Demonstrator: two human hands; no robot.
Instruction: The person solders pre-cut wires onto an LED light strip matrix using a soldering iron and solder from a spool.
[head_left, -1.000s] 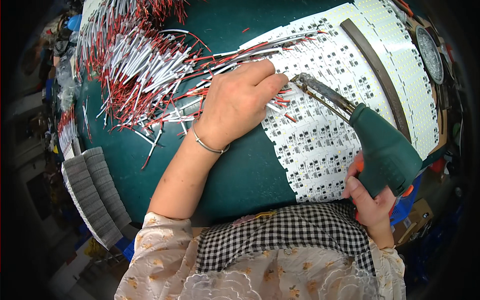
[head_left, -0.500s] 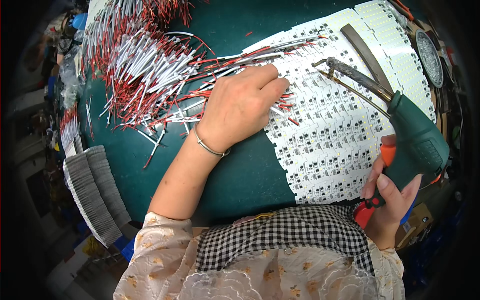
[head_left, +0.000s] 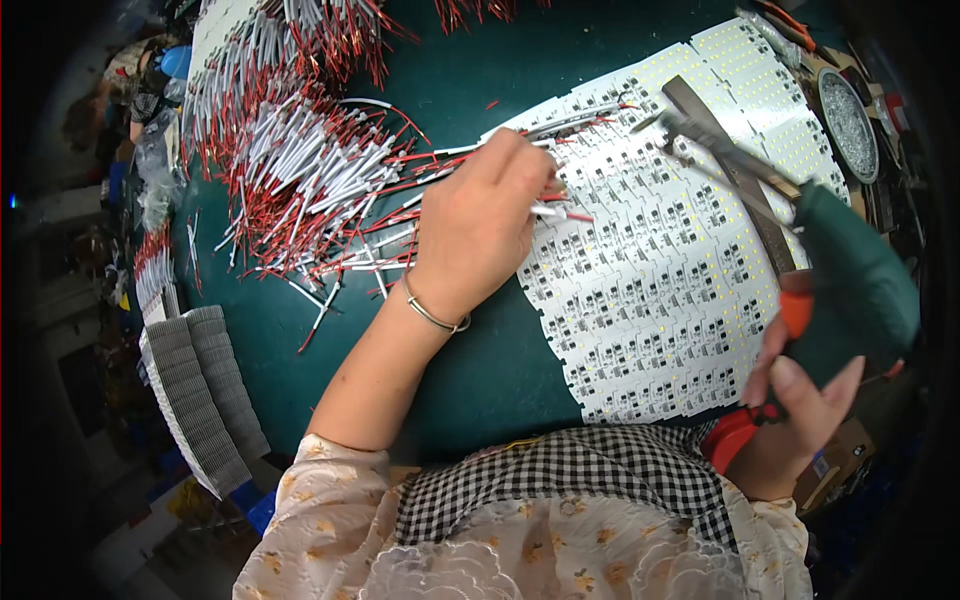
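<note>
Tabletop (head_left: 480, 385), green and wide, sits under all my stuff, and I think I should leave it steady. White boards (head_left: 640, 290) lie on it in front of me; I'd let them stay straight so nothing slides. The big wire pile (head_left: 310, 165) is up on my left, and some wires (head_left: 549, 211) reach over the boards. The green soldering gun (head_left: 862, 275) is gripped by its handle in my right hand (head_left: 808, 400), with the tip (head_left: 672, 128) over the boards, well apart from my other hand. That tip may be hot, so I'd point it away from my skin and touch down softly. My left hand (head_left: 485, 215) is curled over the wires; its fingertips are hidden, so I can't tell if they pinch one. A light, still hold would be best. Now I count, big to small: one tabletop; one spread of boards, too many to count; one big wire pile, with more bunches around it; two grey ridged stacks (head_left: 195, 400); one gun; one dark bar (head_left: 684, 95) on the boards; two hands; one oval dish (head_left: 874, 150) just beside the boards.
</note>
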